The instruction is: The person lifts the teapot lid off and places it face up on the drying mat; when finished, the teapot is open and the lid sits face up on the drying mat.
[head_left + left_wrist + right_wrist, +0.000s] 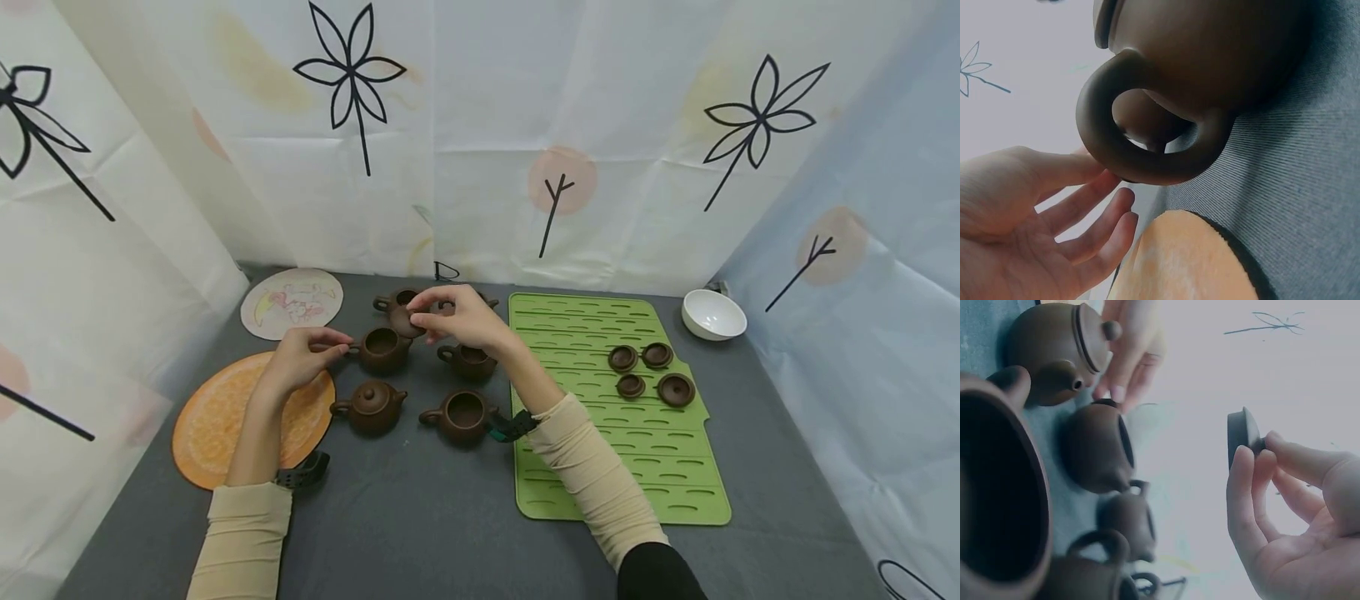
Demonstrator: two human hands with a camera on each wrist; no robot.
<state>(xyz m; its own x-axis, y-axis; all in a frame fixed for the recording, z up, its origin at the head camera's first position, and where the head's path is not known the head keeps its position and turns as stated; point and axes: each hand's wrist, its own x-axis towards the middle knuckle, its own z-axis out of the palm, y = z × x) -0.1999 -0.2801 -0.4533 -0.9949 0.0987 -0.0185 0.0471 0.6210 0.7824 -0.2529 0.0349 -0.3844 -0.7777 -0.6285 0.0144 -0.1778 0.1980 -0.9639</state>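
Observation:
My right hand (468,318) pinches a small brown teapot lid (1244,434) by its knob. In the head view the lid is raised above the back-left teapot (396,298). The thumb and fingers of my left hand (302,358) pinch the handle of an open brown teapot (382,352) in the middle row. A lidded teapot (372,408) stands in front of it, its handle large in the left wrist view. Open teapots stand to the right, one in the middle row (468,364) and one in front (463,417). Another at the back is partly hidden by my right hand.
A green mat (570,475) on the right carries several brown lids (677,389). Behind it at the right is a white bowl (714,315). An orange round mat (206,425) lies under my left forearm, with a pale round mat (292,302) behind. Patterned curtains enclose the table.

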